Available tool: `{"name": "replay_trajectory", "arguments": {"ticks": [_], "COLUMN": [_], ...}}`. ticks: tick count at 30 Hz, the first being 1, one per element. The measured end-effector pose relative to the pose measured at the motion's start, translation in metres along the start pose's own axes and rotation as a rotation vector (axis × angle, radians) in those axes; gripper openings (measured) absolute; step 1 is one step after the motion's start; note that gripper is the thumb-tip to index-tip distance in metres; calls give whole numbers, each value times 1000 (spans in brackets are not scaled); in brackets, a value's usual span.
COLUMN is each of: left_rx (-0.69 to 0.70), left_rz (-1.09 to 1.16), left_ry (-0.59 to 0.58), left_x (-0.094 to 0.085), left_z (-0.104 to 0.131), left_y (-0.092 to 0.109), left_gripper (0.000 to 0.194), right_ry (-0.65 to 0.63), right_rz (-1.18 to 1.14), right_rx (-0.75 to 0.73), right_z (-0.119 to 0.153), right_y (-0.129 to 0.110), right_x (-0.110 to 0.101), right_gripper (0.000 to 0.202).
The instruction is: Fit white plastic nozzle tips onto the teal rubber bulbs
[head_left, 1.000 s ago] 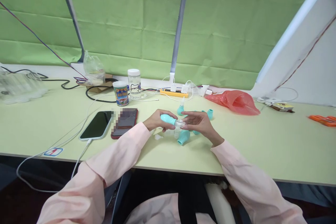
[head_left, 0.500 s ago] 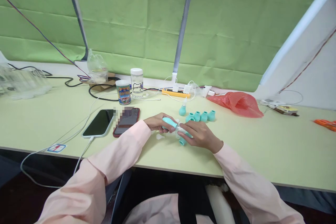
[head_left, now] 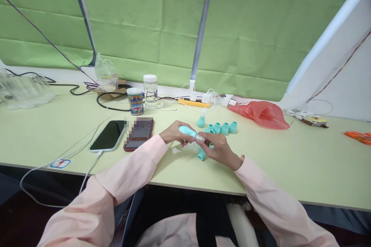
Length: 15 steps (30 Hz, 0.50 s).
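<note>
My left hand [head_left: 173, 132] is closed around a turquoise squeeze bulb [head_left: 187, 131], held tilted with its neck toward the right. At that neck, my right hand [head_left: 220, 149] pinches a short clear plastic piece [head_left: 199, 137] between thumb and fingers. Whether the piece is seated on the bulb, I cannot tell. Just below the right fingers another turquoise bulb [head_left: 201, 154] lies on the table, partly hidden. A small whitish translucent tip [head_left: 176, 150] rests under the left hand. Beyond the hands several open-necked bulbs [head_left: 224, 128] stand close together, and one bulb with a clear nozzle [head_left: 201, 121] stands upright.
Two phones, one black-screened [head_left: 108, 136] and one red-edged [head_left: 139, 134], lie left of my arms on the table [head_left: 290, 162]. Behind them are a noodle cup [head_left: 135, 101] and a clear jar [head_left: 150, 92]. A power strip [head_left: 193, 102] and red plastic bag [head_left: 261, 114] lie farther back.
My right fingers have shifted closer to the bulb's neck and now cover more of the clear piece. The turquoise part seen under the right fingers earlier is less visible. My left hand keeps its hold.
</note>
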<state>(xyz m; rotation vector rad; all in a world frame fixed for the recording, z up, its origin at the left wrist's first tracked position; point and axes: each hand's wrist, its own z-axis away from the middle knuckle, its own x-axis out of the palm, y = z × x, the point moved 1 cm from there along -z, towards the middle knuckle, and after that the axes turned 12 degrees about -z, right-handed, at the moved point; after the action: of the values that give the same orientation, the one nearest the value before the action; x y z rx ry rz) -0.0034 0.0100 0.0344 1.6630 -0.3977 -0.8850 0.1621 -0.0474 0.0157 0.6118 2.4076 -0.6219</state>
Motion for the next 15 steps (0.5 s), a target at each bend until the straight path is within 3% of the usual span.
{"name": "replay_trajectory", "arguments": {"ticks": [5, 10, 15], "left_rx": [39, 86, 163], "left_rz": [1, -10, 13], "left_ry": [46, 128, 324], "left_x": [4, 9, 3], "left_z": [1, 0, 0], "left_y": [3, 7, 11], "left_gripper": [34, 35, 31], "right_ry": [105, 58, 142], "right_rz": [-259, -654, -728], "right_rx": [242, 499, 517], "right_z": [-3, -9, -17], "right_y": [-2, -4, -3], "right_x": [-1, -5, -6], "right_gripper": [23, 28, 40]}}
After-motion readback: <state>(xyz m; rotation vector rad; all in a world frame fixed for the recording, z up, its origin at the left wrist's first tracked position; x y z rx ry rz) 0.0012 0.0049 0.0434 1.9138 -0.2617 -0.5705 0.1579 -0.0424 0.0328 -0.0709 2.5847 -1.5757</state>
